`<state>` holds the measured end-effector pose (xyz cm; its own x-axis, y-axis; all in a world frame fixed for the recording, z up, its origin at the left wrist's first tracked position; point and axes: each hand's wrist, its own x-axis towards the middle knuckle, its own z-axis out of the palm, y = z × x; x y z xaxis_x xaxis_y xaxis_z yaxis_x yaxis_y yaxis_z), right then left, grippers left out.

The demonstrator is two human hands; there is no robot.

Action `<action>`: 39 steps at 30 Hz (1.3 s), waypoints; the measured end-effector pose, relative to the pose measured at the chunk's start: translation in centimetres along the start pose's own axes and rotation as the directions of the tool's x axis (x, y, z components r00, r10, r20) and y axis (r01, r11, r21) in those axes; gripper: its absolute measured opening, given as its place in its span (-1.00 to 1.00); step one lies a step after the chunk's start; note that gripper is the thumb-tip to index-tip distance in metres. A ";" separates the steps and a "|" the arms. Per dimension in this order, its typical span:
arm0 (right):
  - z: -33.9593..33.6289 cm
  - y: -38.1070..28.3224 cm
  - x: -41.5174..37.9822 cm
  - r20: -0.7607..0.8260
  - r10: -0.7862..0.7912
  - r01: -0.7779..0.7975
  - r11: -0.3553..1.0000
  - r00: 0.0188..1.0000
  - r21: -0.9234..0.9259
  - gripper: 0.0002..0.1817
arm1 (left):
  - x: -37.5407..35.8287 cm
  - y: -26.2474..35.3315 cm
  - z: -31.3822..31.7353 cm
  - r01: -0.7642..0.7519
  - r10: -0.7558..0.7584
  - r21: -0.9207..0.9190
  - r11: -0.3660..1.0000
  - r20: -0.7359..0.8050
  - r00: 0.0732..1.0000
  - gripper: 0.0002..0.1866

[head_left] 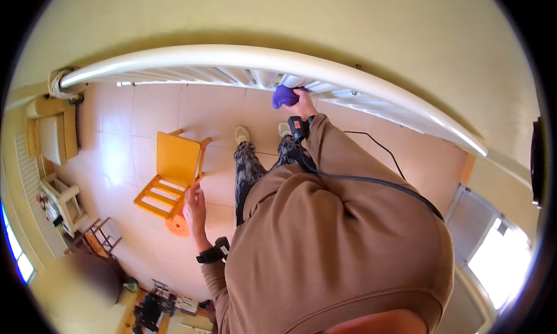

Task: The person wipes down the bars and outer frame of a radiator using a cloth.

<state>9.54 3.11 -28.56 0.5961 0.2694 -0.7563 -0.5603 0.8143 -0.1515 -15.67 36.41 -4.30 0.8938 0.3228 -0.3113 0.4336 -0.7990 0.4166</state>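
At twelve o'clock your right hand (pixel 303 106) grips a purple cloth (pixel 284 96), seemingly bunched to fit the white ribbed radiator (pixel 232 55); at eight your empty left hand (pixel 195 212) hangs unclenched near the orange slatted chair (pixel 177 160).

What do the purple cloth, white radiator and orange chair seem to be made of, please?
Purple cloth: soft, matt fabric, as it bunches in the right hand. White radiator: probably glossy painted metal; highlights show along its top. Orange chair: perhaps smooth painted wood, given its slats; plastic is possible.
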 end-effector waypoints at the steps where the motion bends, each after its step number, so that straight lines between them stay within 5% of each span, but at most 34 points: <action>1: 0.5 0.1 -1.0 -0.084 -0.025 0.032 0.997 0.996 0.073 -0.66 | 1.9 2.0 -1.8 -0.065 0.065 0.005 0.998 -0.004 0.998 -0.76; 5: 2.4 -0.5 -5.1 -0.215 -0.126 0.168 0.967 0.968 0.191 -0.64 | 9.6 10.6 -6.6 -0.472 0.471 -0.019 0.881 -0.051 0.881 -0.76; 9: 7.4 -0.5 -13.6 -0.146 -0.323 0.351 0.902 0.935 0.252 -0.66 | 13.1 20.3 -8.8 -0.825 0.824 0.018 0.565 -0.070 0.562 -0.74; 11: 8.4 -0.6 -16.4 -0.077 -0.419 0.422 0.858 0.905 0.293 -0.67 | 14.0 23.8 -8.7 -0.946 0.948 0.078 0.314 -0.070 0.309 -0.72; 14: 9.4 -1.1 -18.7 0.046 -0.542 0.493 0.793 0.839 0.357 -0.65 | 14.8 28.8 -7.4 -0.990 0.993 0.090 0.110 -0.058 0.105 -0.74; 20: 9.5 -1.3 -18.5 0.024 -0.606 0.563 0.752 0.795 0.344 -0.65 | 15.9 36.9 -0.7 -0.995 0.996 0.059 -0.085 -0.005 -0.085 -0.71; 22: 8.6 -1.5 -16.4 -0.066 -0.536 0.517 0.765 0.842 0.383 -0.56 | 16.7 38.7 1.6 -0.991 0.991 0.052 -0.120 0.068 -0.117 -0.65; 25: 6.6 -1.6 -13.8 -0.078 -0.468 0.448 0.767 0.880 0.459 -0.49 | 16.8 40.2 3.5 -0.994 0.974 0.088 -0.067 0.222 -0.046 -0.56; 27: 5.9 -2.1 -13.0 -0.133 -0.417 0.427 0.769 0.899 0.477 -0.46 | 16.5 41.2 4.3 -0.992 0.910 0.025 0.127 0.394 0.126 -0.41; 30: 4.2 -1.6 -10.7 -0.121 -0.374 0.386 0.797 0.919 0.465 -0.45 | 16.4 41.8 3.6 -0.975 0.823 0.104 0.195 0.524 0.220 -0.34; 35: 3.7 -2.1 -7.5 -0.243 -0.272 0.363 0.758 0.931 0.543 -0.41 | 15.9 42.2 3.9 -0.972 0.849 0.058 0.229 0.476 0.229 -0.36; 37: 2.3 -1.0 -3.9 -0.280 -0.510 0.580 0.677 0.813 0.453 -0.45 | 16.2 42.1 4.0 -0.969 0.851 0.044 0.243 0.470 0.234 -0.39; 39: 1.0 -0.6 -2.9 -0.238 -0.475 0.528 0.701 0.847 0.479 -0.44 | 16.2 41.8 4.0 -0.969 0.855 0.049 0.241 0.462 0.236 -0.40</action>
<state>8.73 2.36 -25.63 0.6346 -0.2806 -0.7201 0.1972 0.9597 -0.2002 16.44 6.23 4.64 0.5286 -0.8415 -0.1120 -0.7675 -0.5301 0.3604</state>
